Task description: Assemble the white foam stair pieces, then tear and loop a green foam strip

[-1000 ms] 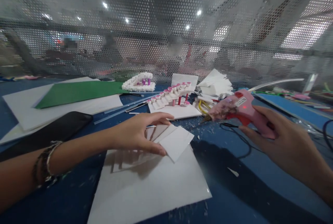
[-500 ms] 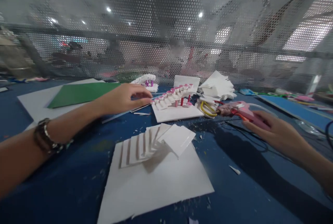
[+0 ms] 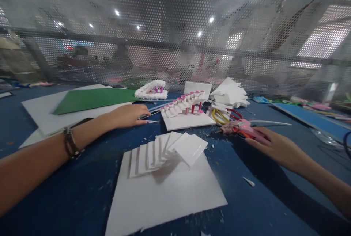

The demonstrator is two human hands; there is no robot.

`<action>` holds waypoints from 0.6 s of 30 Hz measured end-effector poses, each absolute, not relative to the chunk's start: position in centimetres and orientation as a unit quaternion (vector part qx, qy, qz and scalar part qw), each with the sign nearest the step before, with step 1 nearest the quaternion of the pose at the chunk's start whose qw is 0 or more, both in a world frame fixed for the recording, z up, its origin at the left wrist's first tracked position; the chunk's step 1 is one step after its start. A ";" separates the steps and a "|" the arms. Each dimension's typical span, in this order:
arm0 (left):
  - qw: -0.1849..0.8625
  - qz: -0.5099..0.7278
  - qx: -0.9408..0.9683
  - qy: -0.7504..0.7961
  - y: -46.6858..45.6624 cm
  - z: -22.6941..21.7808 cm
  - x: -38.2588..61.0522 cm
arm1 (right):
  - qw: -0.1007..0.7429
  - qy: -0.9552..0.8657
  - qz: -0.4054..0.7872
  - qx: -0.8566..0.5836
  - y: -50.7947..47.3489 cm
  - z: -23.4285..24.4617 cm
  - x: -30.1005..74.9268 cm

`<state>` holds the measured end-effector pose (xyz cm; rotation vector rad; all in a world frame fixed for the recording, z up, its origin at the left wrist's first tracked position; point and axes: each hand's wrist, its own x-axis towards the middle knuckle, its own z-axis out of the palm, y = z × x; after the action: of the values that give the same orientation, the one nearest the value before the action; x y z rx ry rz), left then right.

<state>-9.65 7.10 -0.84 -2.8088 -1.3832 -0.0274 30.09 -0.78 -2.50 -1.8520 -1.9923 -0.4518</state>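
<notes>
My right hand (image 3: 274, 146) is wrapped around the handle of a pink hot glue gun (image 3: 244, 128), its nozzle pointing left, low over the table. A white glue stick (image 3: 270, 122) juts out behind the gun. My left hand (image 3: 130, 115) rests low over the table, thumb and fingers apart around thin strips or tools that I cannot make out clearly. Just right of it stands a white stair model (image 3: 188, 121) with pink round pieces and red posts. Nearest to me, a fanned stair of white foam-board steps (image 3: 149, 157) sits on a square white board (image 3: 170, 199).
A green sheet (image 3: 95, 99) lies on white sheets at the left. Behind are a white model with purple posts (image 3: 150, 90) and a stack of jagged white pieces (image 3: 230, 92). A blue board (image 3: 312, 117) is at the right. A perforated metal screen (image 3: 170, 27) closes the back.
My left hand has moved left and down toward the tabletop. My right hand has brought the glue gun slightly left and lower, toward the table. The view has shifted slightly.
</notes>
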 end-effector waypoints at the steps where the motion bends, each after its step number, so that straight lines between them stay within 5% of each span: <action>1: 0.004 -0.008 -0.897 -0.442 7.2 -0.8 -9.8 | 0.183 -0.713 -0.146 -0.661 -0.8 -2.5 30.1; 7: -0.016 0.000 -0.908 -0.418 6.4 -0.6 -9.1 | 0.133 -0.717 -0.025 -0.684 -0.8 -2.5 29.9; 18: -0.130 0.002 -0.925 -0.357 2.7 -0.9 -5.1 | 0.132 -0.740 -0.032 -0.658 -0.8 -2.8 30.2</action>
<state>-5.09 2.69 -0.92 -3.1738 -1.2237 0.0058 30.23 -0.78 -2.81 -1.9106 -2.1486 -0.0934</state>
